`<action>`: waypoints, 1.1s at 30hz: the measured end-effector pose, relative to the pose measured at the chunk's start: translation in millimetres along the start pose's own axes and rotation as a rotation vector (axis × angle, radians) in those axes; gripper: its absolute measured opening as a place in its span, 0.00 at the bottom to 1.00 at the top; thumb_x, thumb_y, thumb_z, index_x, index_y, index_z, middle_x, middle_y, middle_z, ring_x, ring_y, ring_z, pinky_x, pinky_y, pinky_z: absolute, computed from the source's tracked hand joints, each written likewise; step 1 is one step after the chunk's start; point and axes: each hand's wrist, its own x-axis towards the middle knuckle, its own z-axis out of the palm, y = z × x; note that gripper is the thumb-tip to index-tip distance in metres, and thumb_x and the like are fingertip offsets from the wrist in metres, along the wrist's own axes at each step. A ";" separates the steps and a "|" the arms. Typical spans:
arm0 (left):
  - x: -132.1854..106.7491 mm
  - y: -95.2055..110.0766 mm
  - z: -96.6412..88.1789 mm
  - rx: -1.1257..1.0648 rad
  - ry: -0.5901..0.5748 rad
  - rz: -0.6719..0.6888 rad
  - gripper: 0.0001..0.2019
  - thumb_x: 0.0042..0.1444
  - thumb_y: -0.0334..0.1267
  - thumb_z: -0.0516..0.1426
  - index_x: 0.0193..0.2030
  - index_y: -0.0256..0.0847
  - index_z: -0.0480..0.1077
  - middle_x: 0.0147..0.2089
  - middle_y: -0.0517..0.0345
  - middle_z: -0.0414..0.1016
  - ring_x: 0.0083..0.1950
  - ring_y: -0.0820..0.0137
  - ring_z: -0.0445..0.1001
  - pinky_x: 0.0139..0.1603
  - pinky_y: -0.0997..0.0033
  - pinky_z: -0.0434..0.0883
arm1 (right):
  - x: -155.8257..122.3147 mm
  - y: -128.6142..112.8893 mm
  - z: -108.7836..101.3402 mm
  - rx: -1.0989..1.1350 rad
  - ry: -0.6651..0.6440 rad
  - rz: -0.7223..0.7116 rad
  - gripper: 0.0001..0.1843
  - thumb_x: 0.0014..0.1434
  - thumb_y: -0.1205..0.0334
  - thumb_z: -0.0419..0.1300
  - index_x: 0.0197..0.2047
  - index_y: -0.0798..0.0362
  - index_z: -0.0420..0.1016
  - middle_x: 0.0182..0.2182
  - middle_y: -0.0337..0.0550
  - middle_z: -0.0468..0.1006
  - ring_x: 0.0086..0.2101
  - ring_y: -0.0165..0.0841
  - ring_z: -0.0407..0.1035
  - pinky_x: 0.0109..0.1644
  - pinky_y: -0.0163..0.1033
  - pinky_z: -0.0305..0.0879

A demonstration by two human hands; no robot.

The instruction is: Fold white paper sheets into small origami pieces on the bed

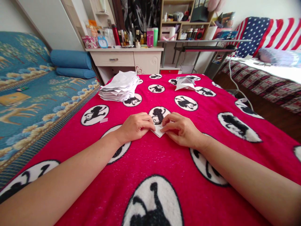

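A small folded piece of white paper point(159, 131) lies on the red cloth in front of me, its lower corner pointing toward me. On its left edge, my left hand point(138, 126) is closed, thumb and fingers pinching the paper. From the other side my right hand point(180, 128) pinches the right edge between thumb and fingertips. Both hands rest low over the cloth, and the fingers cover part of the paper. Farther off to the left sits a thick stack of white paper sheets point(119, 86). Toward the far right of the cloth stands a folded white paper shape point(185, 83).
The red cloth point(150, 163) bears white ovals with black monkey figures. A small pale scrap point(103, 120) lies left of my hands. A blue patterned sofa point(47, 94) borders the left side. Behind are a white dresser point(122, 58) with bottles and a desk point(202, 48).
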 end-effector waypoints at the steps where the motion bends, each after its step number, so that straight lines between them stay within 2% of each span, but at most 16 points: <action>1: 0.1 -0.5 0.1 -0.006 0.003 0.003 0.13 0.54 0.23 0.54 0.35 0.42 0.77 0.37 0.57 0.77 0.41 0.71 0.71 0.44 0.71 0.68 | -0.2 -0.1 -0.1 0.007 0.003 0.003 0.18 0.47 0.78 0.56 0.37 0.51 0.79 0.39 0.44 0.75 0.40 0.34 0.68 0.46 0.39 0.65; 7: 2.5 6.1 -4.1 -0.008 -0.030 -0.008 0.12 0.52 0.23 0.54 0.33 0.41 0.77 0.37 0.56 0.77 0.41 0.70 0.71 0.44 0.70 0.68 | 0.2 -0.7 1.3 0.040 0.011 0.057 0.12 0.50 0.75 0.58 0.34 0.52 0.78 0.38 0.44 0.76 0.40 0.34 0.69 0.46 0.39 0.65; 10: 4.7 12.7 -5.1 0.001 -0.046 -0.051 0.08 0.52 0.28 0.56 0.34 0.40 0.76 0.37 0.55 0.76 0.40 0.69 0.71 0.44 0.68 0.68 | 2.2 -0.9 5.7 0.028 0.021 0.194 0.04 0.55 0.69 0.59 0.31 0.53 0.76 0.34 0.43 0.76 0.36 0.32 0.69 0.41 0.36 0.64; 12: 5.9 15.1 -2.8 0.013 -0.035 -0.100 0.05 0.54 0.33 0.57 0.33 0.39 0.75 0.36 0.55 0.75 0.39 0.68 0.70 0.43 0.68 0.68 | 3.8 -1.6 9.0 -0.022 0.044 0.315 0.02 0.55 0.65 0.62 0.33 0.53 0.74 0.33 0.42 0.75 0.33 0.31 0.69 0.36 0.34 0.62; 15: 6.9 15.5 3.3 0.038 0.000 -0.174 0.09 0.56 0.40 0.58 0.29 0.39 0.74 0.34 0.55 0.74 0.38 0.69 0.70 0.41 0.69 0.67 | 6.2 -3.5 11.3 -0.155 0.054 0.438 0.13 0.51 0.60 0.66 0.39 0.53 0.73 0.36 0.43 0.75 0.32 0.31 0.69 0.33 0.34 0.60; 18: 7.2 15.1 7.5 0.054 0.012 -0.224 0.09 0.54 0.42 0.61 0.28 0.39 0.72 0.33 0.56 0.73 0.38 0.69 0.70 0.40 0.71 0.66 | 8.6 -4.5 10.2 -0.251 0.007 0.470 0.15 0.50 0.54 0.66 0.39 0.52 0.73 0.34 0.44 0.76 0.30 0.32 0.69 0.31 0.34 0.57; 21: 7.2 14.6 8.3 0.043 0.044 -0.282 0.08 0.52 0.43 0.62 0.34 0.40 0.73 0.38 0.56 0.73 0.41 0.68 0.71 0.40 0.71 0.67 | 9.5 -4.3 9.6 -0.256 -0.009 0.510 0.13 0.49 0.53 0.67 0.33 0.52 0.73 0.29 0.42 0.76 0.27 0.31 0.68 0.28 0.33 0.54; 23: 7.2 13.0 8.8 0.018 0.093 -0.332 0.16 0.48 0.44 0.65 0.43 0.42 0.73 0.43 0.54 0.74 0.44 0.66 0.72 0.43 0.69 0.68 | 8.9 -4.8 10.6 -0.206 0.015 0.541 0.12 0.48 0.54 0.67 0.30 0.52 0.72 0.26 0.40 0.76 0.25 0.30 0.66 0.26 0.33 0.51; 25: 6.9 10.3 10.2 -0.037 0.146 -0.386 0.25 0.44 0.45 0.67 0.50 0.42 0.71 0.43 0.54 0.75 0.44 0.65 0.73 0.43 0.68 0.69 | 7.9 -6.1 12.5 -0.109 0.066 0.563 0.12 0.49 0.54 0.66 0.29 0.52 0.71 0.23 0.37 0.75 0.22 0.28 0.65 0.25 0.32 0.50; 27: 6.8 7.9 11.7 -0.130 0.178 -0.455 0.22 0.44 0.46 0.67 0.46 0.40 0.74 0.38 0.55 0.77 0.38 0.67 0.74 0.38 0.70 0.69 | 7.4 -7.7 14.4 -0.020 0.146 0.562 0.13 0.51 0.52 0.65 0.28 0.53 0.70 0.21 0.36 0.74 0.22 0.28 0.64 0.25 0.32 0.51; 30: 7.5 8.1 12.1 -0.281 0.208 -0.563 0.14 0.47 0.47 0.64 0.33 0.37 0.78 0.28 0.57 0.78 0.27 0.72 0.71 0.28 0.75 0.64 | 8.7 -9.1 15.9 0.025 0.264 0.550 0.15 0.50 0.52 0.67 0.27 0.53 0.69 0.22 0.37 0.74 0.24 0.29 0.66 0.27 0.32 0.55; 33: 8.9 12.6 10.2 -0.329 0.272 -0.583 0.13 0.47 0.46 0.64 0.30 0.36 0.78 0.26 0.58 0.77 0.25 0.74 0.68 0.26 0.76 0.62 | 10.7 -9.6 15.6 0.056 0.285 0.523 0.11 0.52 0.55 0.65 0.30 0.53 0.72 0.25 0.38 0.76 0.26 0.30 0.67 0.28 0.32 0.57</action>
